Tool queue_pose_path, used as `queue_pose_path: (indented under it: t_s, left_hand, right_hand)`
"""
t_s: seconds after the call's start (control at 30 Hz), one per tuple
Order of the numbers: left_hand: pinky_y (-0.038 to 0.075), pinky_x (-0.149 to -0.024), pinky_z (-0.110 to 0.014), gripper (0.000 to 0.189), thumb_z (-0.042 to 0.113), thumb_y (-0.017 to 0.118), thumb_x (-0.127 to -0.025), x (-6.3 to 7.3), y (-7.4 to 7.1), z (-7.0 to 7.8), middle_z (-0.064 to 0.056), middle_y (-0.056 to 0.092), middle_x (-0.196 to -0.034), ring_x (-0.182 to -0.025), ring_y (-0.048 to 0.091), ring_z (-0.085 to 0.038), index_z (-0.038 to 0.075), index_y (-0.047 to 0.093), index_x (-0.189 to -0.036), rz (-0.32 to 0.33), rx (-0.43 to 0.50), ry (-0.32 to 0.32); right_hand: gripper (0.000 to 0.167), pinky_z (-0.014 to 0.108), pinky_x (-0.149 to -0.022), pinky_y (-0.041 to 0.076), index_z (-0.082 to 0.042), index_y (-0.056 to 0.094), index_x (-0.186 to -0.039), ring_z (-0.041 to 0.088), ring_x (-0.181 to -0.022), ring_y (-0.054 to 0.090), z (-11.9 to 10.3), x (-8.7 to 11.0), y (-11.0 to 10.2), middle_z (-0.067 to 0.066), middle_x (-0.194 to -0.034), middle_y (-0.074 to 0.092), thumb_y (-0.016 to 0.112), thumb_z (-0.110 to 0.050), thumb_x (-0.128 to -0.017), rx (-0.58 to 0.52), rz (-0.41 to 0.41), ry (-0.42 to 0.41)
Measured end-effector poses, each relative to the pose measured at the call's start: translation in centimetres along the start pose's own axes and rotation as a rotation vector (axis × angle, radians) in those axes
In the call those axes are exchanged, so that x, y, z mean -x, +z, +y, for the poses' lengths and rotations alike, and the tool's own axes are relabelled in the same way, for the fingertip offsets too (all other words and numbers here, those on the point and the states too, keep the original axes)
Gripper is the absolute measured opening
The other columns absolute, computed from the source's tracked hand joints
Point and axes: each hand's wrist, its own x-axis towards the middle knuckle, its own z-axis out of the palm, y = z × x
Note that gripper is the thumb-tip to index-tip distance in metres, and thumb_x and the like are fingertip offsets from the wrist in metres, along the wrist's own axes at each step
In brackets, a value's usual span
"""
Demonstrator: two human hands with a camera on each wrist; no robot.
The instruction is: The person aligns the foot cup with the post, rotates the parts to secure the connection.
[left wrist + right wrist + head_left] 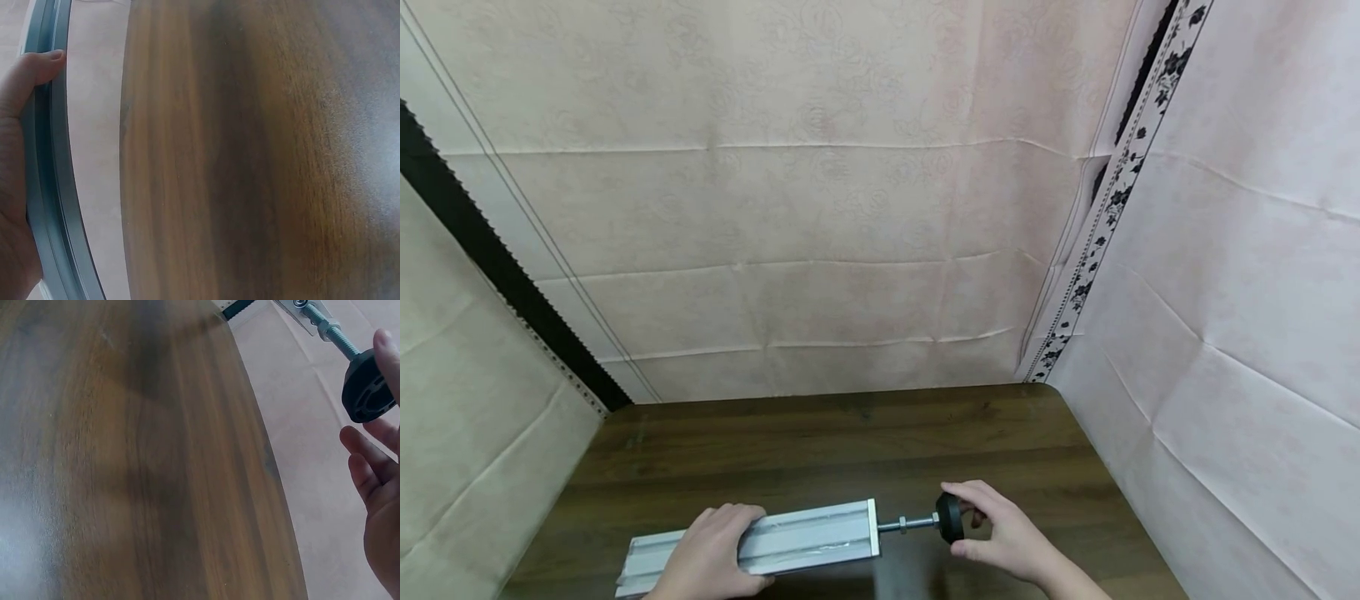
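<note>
Where L hand [721, 552] grips bar [816, 536], midsect. hidden, R forearm [1070, 577] cropped

There is one wooden table [820, 450], and above it are two hands, a left hand [718, 550] and a right hand [1000, 533], with one metal profile [812, 537], one threaded rod [921, 522], one black foot [951, 518] and at least one nut [902, 524], any further nuts being too small to tell. Three pale creased sheets surround the table: one back sheet [820, 208] beyond its far edge, one left sheet [460, 433] and one right sheet [1247, 333]. One black band [512, 271] rises from the table's far left corner, and one floral strip [1118, 197] from its far right.
</note>
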Motion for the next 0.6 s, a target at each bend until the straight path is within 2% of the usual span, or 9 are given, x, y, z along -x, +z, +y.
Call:
queue_pose_path:
  t_s: [0.17,0.4,0.6]
  left_hand:
    - [0.042,-0.077,-0.039,0.066,0.062,0.076,-0.06,0.16,-0.12,0.02,0.011,0.058,-0.099,-0.089,0.053,-0.01,0.018,0.062,-0.107,0.02,-0.02,0.003]
    - [0.042,-0.077,-0.04,0.067,0.063,0.075,-0.061,0.18,-0.16,-0.16,0.01,0.058,-0.101,-0.09,0.055,-0.012,0.017,0.062,-0.108,0.02,-0.007,0.007]
    - [0.042,-0.077,-0.04,0.067,0.063,0.076,-0.061,0.18,-0.2,-0.29,0.01,0.058,-0.1,-0.089,0.054,-0.012,0.017,0.062,-0.107,0.038,-0.011,0.023]
  right_hand:
    - [0.059,0.027,-0.071,0.048,-0.022,0.048,-0.136,0.008,-0.088,0.057,-0.17,-0.28,0.07,-0.001,-0.111,0.055,0.073,-0.02,-0.082,-0.078,-0.012,0.073]
    - [0.052,0.026,-0.063,0.047,-0.02,0.051,-0.134,0.012,-0.082,0.054,-0.43,-0.59,0.35,0.001,-0.101,0.056,0.069,-0.018,-0.086,-0.167,-0.009,0.141]
    - [0.047,0.027,-0.067,0.049,-0.008,0.05,-0.133,0.012,-0.083,0.057,-0.67,-0.86,0.45,0.011,-0.107,0.058,0.065,-0.013,-0.089,-0.281,-0.017,0.184]
